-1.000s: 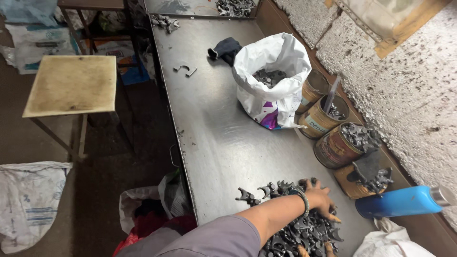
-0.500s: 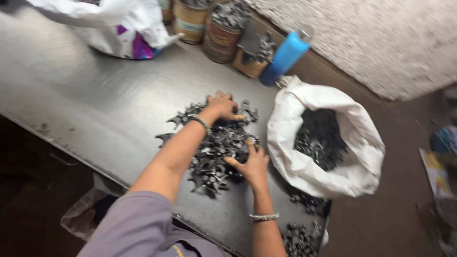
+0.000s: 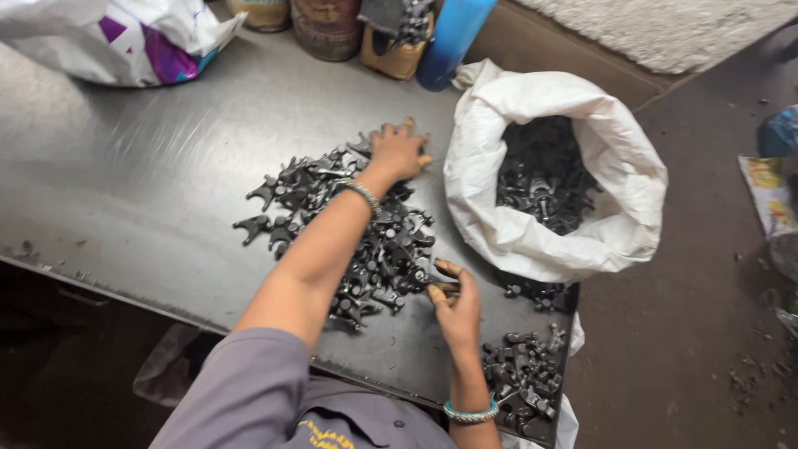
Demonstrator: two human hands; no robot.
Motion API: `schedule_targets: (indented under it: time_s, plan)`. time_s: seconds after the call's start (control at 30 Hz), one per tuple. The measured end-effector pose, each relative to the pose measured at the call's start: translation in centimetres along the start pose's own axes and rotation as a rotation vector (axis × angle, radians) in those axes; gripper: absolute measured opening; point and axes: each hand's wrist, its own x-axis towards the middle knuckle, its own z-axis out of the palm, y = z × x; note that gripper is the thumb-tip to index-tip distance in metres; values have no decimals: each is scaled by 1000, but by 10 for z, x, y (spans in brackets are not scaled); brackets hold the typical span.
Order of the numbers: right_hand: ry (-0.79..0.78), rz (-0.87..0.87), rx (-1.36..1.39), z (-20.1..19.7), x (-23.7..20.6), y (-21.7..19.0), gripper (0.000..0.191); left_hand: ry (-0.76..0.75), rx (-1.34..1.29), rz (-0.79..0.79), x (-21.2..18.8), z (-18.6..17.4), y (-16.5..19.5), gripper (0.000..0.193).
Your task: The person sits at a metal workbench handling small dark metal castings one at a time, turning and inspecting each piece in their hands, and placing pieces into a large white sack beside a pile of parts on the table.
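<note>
Where the pile (image 3: 349,237) of dark metal parts lies mid-table (image 3: 125,191), the left hand (image 3: 399,151) rests spread flat on its 1 o'clock edge, gripping nothing. The right hand (image 3: 455,308), at 5 o'clock, pinches one part in its fingertips. The parts look heavy, stiff, likely oily; best gripped by their arms. The sack (image 3: 573,249) stands at 3 o'clock.

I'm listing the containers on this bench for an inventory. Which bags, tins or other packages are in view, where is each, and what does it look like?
White woven sack: right of the parts pile, open, rim rolled down, dark metal parts inside.
White plastic bag: top left, crumpled, purple and pink patches.
Round tins: top edge, brownish, cut off by the frame.
Blue cylinder: top centre, leaning.
Printed wrapper: on the floor, far right, yellowish.
</note>
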Motion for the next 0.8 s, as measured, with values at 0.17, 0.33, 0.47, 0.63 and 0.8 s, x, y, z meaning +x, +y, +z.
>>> schedule_targets:
  time_s: [0.17, 0.33, 0.47, 0.63, 0.8]
  plan:
    - [26, 22, -323, 5, -10, 7, 58, -145, -19, 72, -2, 10, 9, 49]
    - [39, -122, -604, 18, -7, 9, 68, -395, 30, 150, -23, 12, 12, 54]
    - [75, -27, -563, 15, -16, 22, 58, -13, -92, 354, -92, 16, -7, 42]
    - [136, -16, -486, -8, -42, 39, 51, 341, -229, 222, -233, 8, -49, 56]
    - [205, -69, -364, -24, -59, 43, 44, 120, -295, -143, -300, 19, -56, 99]
